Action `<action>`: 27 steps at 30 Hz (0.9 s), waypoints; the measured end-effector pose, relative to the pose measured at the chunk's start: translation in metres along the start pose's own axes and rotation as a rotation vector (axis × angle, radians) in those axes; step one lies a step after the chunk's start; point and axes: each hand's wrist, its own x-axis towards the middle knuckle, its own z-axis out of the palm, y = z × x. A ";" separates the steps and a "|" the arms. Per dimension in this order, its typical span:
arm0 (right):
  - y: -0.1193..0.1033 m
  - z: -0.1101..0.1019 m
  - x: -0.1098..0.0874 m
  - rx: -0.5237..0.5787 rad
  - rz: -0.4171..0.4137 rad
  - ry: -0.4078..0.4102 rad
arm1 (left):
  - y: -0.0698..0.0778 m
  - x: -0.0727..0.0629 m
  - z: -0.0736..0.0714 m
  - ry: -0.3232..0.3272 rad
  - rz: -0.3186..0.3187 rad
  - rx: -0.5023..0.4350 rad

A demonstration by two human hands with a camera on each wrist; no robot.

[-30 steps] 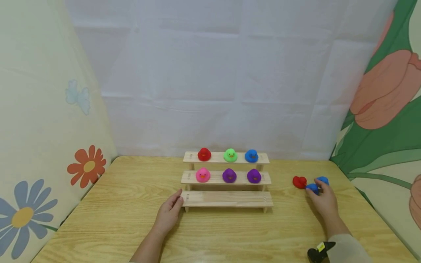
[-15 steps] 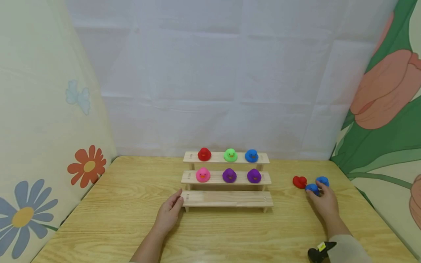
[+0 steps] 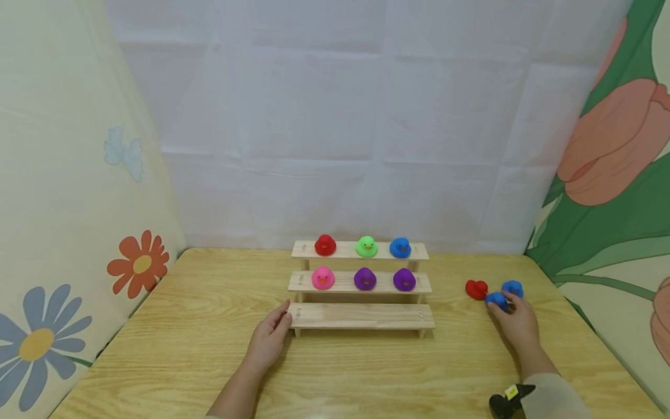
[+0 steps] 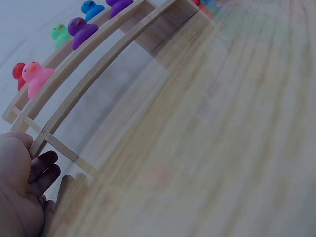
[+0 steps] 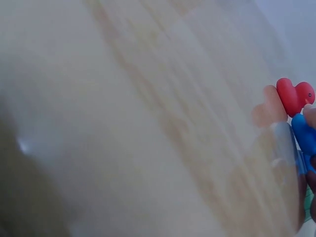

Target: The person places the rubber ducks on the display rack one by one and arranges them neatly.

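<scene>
In the head view my left hand [image 3: 268, 343] holds the left end of the lowest step of a three-step wooden stand [image 3: 361, 316]. The left wrist view shows its curled fingers [image 4: 44, 173] below that step's end. My right hand [image 3: 518, 323] pinches a blue rubber duck [image 3: 496, 301] between thumb and forefinger, low at the tabletop. Another blue duck [image 3: 513, 288] sits just behind those fingertips, and a red duck [image 3: 475, 290] lies against the left side of the pinched one. In the right wrist view the red duck [image 5: 292, 98] and pinched blue duck [image 5: 305, 133] show at the right edge.
On the top step sit red [image 3: 325, 245], green [image 3: 366, 247] and blue ducks [image 3: 400, 248]. The middle step bears a pink duck [image 3: 323, 278] and two purple ones [image 3: 364, 279]. A black strap device [image 3: 510, 401] is at the right sleeve. White cloth [image 3: 335, 145] hangs behind the table [image 3: 209, 302].
The right fingers have shifted very slightly around the blue duck, so the blue duck behind them shows more fully. My left hand and the stand stay where they were.
</scene>
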 end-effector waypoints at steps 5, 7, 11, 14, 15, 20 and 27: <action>0.001 0.001 -0.001 0.032 0.013 0.015 | 0.000 0.000 0.000 0.002 0.002 -0.005; 0.001 0.001 -0.002 0.041 0.016 0.020 | 0.000 0.000 0.000 0.003 0.001 -0.006; 0.001 0.002 -0.003 0.063 0.024 0.030 | 0.001 -0.001 0.000 0.001 -0.001 -0.003; -0.001 0.002 -0.006 0.094 0.026 0.038 | 0.000 -0.001 0.000 -0.002 0.009 -0.001; -0.002 0.002 -0.007 0.110 0.026 0.041 | -0.001 -0.001 0.000 0.003 0.020 0.003; -0.008 0.003 -0.012 0.165 0.022 0.056 | -0.001 -0.002 0.001 0.036 0.073 0.014; -0.017 0.010 -0.018 0.233 0.011 0.074 | 0.001 -0.001 0.000 0.006 0.007 -0.002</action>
